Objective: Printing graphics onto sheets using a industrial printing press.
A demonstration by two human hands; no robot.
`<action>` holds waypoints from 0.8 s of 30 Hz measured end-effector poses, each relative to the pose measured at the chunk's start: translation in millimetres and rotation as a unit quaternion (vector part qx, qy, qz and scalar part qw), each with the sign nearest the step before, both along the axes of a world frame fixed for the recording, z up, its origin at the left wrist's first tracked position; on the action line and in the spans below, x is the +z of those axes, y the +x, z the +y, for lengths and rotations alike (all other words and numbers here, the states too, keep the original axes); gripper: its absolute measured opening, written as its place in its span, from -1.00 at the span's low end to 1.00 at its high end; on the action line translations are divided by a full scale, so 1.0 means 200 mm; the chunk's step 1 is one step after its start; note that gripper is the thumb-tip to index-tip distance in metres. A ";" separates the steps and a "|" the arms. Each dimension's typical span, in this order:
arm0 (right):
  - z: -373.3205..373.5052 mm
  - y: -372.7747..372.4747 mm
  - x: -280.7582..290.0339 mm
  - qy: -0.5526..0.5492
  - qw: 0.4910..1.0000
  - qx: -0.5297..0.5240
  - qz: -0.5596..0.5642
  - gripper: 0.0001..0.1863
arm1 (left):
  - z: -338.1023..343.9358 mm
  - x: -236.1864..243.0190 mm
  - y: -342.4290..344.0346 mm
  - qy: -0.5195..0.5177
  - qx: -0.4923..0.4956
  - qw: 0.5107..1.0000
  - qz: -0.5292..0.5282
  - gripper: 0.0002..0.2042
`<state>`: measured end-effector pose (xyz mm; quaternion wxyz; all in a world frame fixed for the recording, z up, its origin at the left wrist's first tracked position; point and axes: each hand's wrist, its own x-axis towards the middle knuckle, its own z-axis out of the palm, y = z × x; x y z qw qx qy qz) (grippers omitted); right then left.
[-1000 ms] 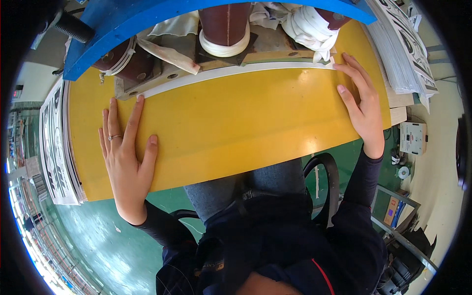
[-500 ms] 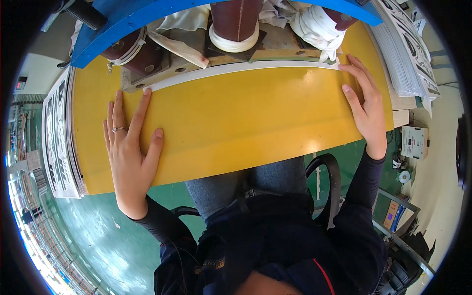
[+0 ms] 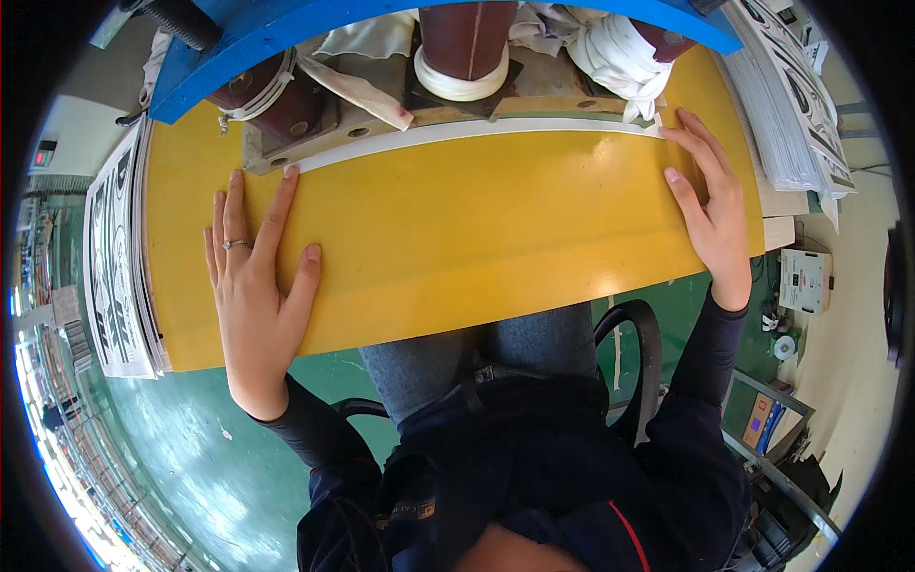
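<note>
A narrow white strip [image 3: 534,125] lies along the front foot of the metal press block [image 3: 315,145], on the yellow tabletop [image 3: 457,210]. How far it runs under the block is hidden. My left hand [image 3: 257,296] rests palm down with its fingers spread, the index fingertip at the strip's left end. At the right end, the index fingertip of my right hand [image 3: 710,205] meets the strip. Its thumb stands apart, and nothing is seen in the grasp of either hand.
A blue beam [image 3: 334,27] spans the top, above brown cylinders [image 3: 465,38] wrapped with white cloth [image 3: 620,62]. Stacks of printed sheets stand on the left [image 3: 114,257] and right [image 3: 782,105]. A chair armrest [image 3: 648,362] is below the table's near edge.
The view has shifted slightly, so the table's left side and the press sit a little further right. Both hands keep their places at the strip's ends.
</note>
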<state>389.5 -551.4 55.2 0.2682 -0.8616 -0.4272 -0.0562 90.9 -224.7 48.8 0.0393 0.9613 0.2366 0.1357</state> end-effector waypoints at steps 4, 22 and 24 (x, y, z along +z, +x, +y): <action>0.00 0.00 0.01 -0.001 1.000 0.006 -0.007 -0.64 | -0.01 0.01 0.00 0.003 -0.001 1.000 -0.003 -0.41; 0.00 0.01 0.00 0.006 1.000 0.011 -0.004 -0.66 | -0.01 0.02 0.00 -0.011 -0.017 1.000 0.002 -0.39; -0.01 0.00 0.01 0.003 1.000 0.006 -0.005 -0.66 | -0.01 0.02 0.01 -0.005 -0.013 1.000 0.005 -0.39</action>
